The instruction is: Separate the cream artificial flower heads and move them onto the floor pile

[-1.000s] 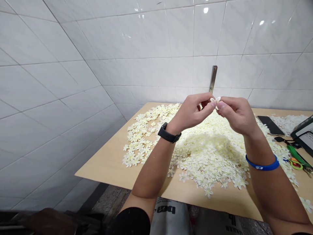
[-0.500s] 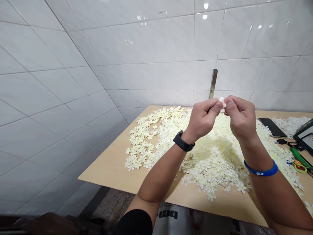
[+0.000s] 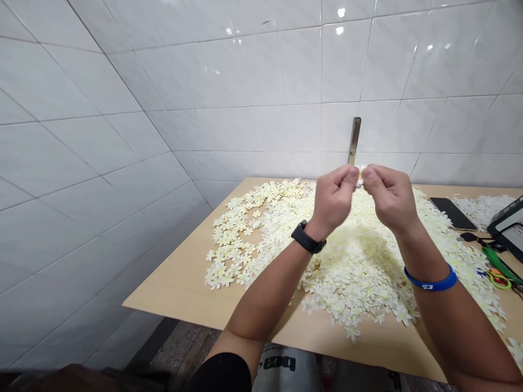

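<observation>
A small white artificial flower (image 3: 360, 175) is pinched between my two hands, above the far part of the table. My left hand (image 3: 334, 197), with a black watch band at its wrist, grips the flower's left side between thumb and bent fingers. On the other side, my right hand (image 3: 390, 197) closes on the flower in the same way; a blue wristband is further down that arm. Most of the flower is hidden by my fingertips. Beneath both hands spreads a big pile of white-and-yellow artificial flowers (image 3: 359, 294).
The pile covers much of the wooden table (image 3: 175, 288). At the right are a black phone (image 3: 452, 213), small white pieces (image 3: 484, 209), a dark box (image 3: 509, 226) and scissors with yellow-green handles (image 3: 499, 280). A metal bracket (image 3: 354, 140) stands against the tiled wall (image 3: 245, 125).
Both hands have shifted slightly left and down in view. My right hand has come closer to my left, and the flower between them is turned differently, showing some yellow.
</observation>
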The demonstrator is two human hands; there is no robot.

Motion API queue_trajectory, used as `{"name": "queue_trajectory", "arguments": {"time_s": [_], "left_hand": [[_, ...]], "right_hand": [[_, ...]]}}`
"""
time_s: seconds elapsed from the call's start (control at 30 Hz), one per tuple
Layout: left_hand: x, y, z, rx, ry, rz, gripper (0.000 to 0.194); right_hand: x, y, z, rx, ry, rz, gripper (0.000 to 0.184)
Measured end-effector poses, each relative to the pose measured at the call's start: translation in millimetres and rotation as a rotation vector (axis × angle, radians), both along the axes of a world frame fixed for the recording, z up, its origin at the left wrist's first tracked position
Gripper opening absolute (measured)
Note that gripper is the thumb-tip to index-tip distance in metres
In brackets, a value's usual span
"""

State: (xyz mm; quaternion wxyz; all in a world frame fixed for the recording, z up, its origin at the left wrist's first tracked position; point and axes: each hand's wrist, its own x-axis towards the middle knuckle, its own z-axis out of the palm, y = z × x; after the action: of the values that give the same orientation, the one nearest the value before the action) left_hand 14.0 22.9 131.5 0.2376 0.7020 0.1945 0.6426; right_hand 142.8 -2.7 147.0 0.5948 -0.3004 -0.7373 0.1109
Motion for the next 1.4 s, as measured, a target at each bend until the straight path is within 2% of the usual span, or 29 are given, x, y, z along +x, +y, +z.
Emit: {"name": "queue_trajectory", "arguments": {"time_s": [0.07,0.17,0.3,0.4,0.47,0.57,0.67,0.77,0.87,0.97,1.17,1.27,1.4], "left_hand": [[1,2,-2.0,-0.011,0.001,0.02,0.056],[3,5,-5.2,-0.012,0.013,0.017,0.056],[5,13,-8.6,-0.02,-0.008,0.039,0.057],[1,29,-13.1,-0.019,0.091,0.026,0.056],[-3,49,-20.6,-0.055,0.186,0.047,0.052],[-8,82,-43.5,-0.176,0.279,0.08,0.041],[-6,108,-80.3,-0.267,0.276,0.081,0.037],[2,122,-119.2,-0.339,0.276,0.072,0.026],[9,129,-144.5,-0.408,0.262,0.088,0.022],[11,134,-152.7,-0.45,0.248,0.086,0.028],[10,134,-152.8,-0.474,0.199,0.126,0.024],[9,133,-154.9,-0.436,0.201,0.14,0.026],[6,135,-158.0,-0.294,0.275,0.122,0.026]], "right_hand": [[-2,1,-1.0,-0.024,-0.026,0.023,0.055],[-4,0,-2.0,-0.008,0.076,-0.048,0.055],[-3,7,-3.5,-0.069,-0.019,0.012,0.057],[10,31,-10.3,-0.104,0.078,-0.069,0.056],[21,57,-22.3,-0.168,0.027,-0.047,0.054],[34,100,-55.4,-0.407,0.006,0.105,0.058],[35,129,-99.7,-0.501,0.127,0.068,0.065],[32,142,-138.1,-0.563,0.182,0.049,0.066],[31,147,-159.4,-0.632,0.19,0.055,0.062],[33,152,-167.3,-0.675,0.21,0.054,0.057],[37,153,-171.6,-0.689,0.343,0.01,0.044],[36,150,-171.2,-0.706,0.363,0.062,0.041],[36,148,-168.7,-0.724,0.388,0.084,0.04]]}}
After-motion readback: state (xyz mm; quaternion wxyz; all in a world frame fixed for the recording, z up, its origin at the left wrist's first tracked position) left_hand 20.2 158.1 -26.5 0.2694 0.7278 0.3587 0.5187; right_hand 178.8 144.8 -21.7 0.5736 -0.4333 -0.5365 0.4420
